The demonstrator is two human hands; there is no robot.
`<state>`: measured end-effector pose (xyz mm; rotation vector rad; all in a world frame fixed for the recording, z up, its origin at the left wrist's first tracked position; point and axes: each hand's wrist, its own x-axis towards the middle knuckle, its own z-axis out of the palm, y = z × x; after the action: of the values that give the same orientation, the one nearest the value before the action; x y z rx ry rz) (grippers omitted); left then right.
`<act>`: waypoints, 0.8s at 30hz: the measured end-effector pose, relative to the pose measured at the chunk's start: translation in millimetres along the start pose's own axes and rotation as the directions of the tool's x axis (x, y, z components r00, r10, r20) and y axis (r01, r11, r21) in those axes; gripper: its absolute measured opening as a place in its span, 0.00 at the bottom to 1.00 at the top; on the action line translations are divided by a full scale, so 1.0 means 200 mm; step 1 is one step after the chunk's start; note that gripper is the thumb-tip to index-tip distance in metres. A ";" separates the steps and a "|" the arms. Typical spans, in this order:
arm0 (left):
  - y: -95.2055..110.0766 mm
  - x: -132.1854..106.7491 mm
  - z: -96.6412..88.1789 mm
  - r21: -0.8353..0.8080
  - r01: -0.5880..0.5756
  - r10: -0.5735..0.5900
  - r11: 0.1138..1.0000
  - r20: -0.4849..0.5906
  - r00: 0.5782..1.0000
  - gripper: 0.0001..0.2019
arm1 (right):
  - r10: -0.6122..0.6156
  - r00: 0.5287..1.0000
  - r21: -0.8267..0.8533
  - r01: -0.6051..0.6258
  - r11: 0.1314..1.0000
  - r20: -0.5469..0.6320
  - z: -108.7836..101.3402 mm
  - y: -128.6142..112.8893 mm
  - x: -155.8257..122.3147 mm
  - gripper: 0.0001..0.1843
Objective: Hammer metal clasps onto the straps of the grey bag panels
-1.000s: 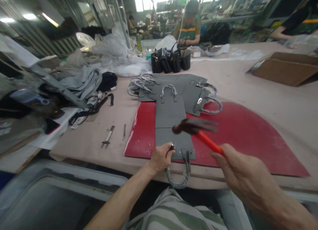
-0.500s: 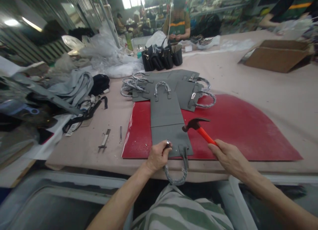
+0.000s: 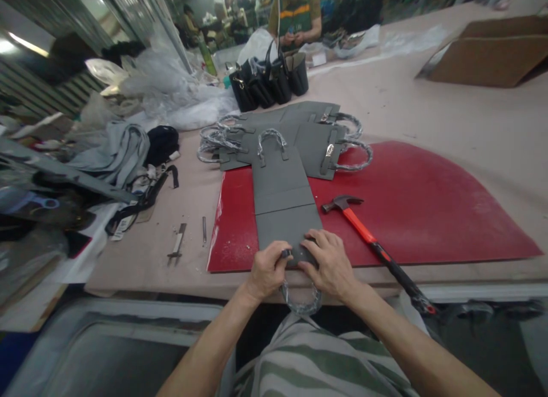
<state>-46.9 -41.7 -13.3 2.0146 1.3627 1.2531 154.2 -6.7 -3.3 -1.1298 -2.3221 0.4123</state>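
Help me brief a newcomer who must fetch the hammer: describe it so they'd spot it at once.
Find the red mat on the pinkish table. Right of the grey panel lying over it is the hammer, its grip running past the mat's near edge. Its dark claw head and orange-and-black handle set it apart from the thin metal rod left of the mat.

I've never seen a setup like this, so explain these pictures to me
No machine: one person works bare-handed. Every picture comes from a camera on their head. The left hand holds a small dark object, too unclear to identify. The right hand touches a flat grey panel with looped handles in clear plastic. A claw hammer with an orange and black handle lies partly on a glossy red sheet. Behind are more grey panels; black bags sit on the beige table.
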 end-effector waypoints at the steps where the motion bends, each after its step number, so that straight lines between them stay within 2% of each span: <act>1: 0.00 -0.01 0.01 0.000 0.038 -0.038 0.999 -0.041 0.998 0.07 | 0.001 1.000 0.015 -0.001 1.000 -0.003 0.02 0.00 -0.01 0.16; 4: 0.00 -0.02 0.02 -0.025 0.151 -0.153 0.988 -0.122 0.981 0.07 | -0.020 1.000 0.063 0.020 0.998 0.007 0.05 0.03 -0.03 0.12; 6: 0.00 -0.03 0.02 -0.045 0.166 -0.170 0.985 -0.130 0.977 0.06 | -0.062 0.998 0.068 0.061 0.996 0.018 0.04 0.04 -0.03 0.09; 11: 0.00 -0.06 0.03 -0.049 0.060 -0.068 0.997 -0.188 0.980 0.07 | -0.166 0.984 -0.002 0.167 0.986 -0.058 0.05 0.03 -0.06 0.09; 16: 0.01 -0.05 0.02 -0.034 0.103 -0.108 0.994 -0.205 0.973 0.05 | -0.197 0.976 -0.033 0.195 0.980 -0.095 0.08 0.04 -0.08 0.08; 21: 0.01 -0.06 0.01 -0.039 0.007 -0.015 0.999 -0.200 0.980 0.06 | -0.173 0.983 -0.011 0.172 0.985 -0.068 0.07 0.04 -0.07 0.05; 24: 0.00 -0.07 0.02 -0.009 0.013 -0.014 1.000 -0.206 0.978 0.07 | -0.144 0.989 0.029 0.145 0.989 -0.037 0.06 0.03 -0.06 0.05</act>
<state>-45.7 -54.0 -20.8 1.9094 1.4586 1.4934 157.8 -13.1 -20.3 -0.9392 -2.3407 0.3707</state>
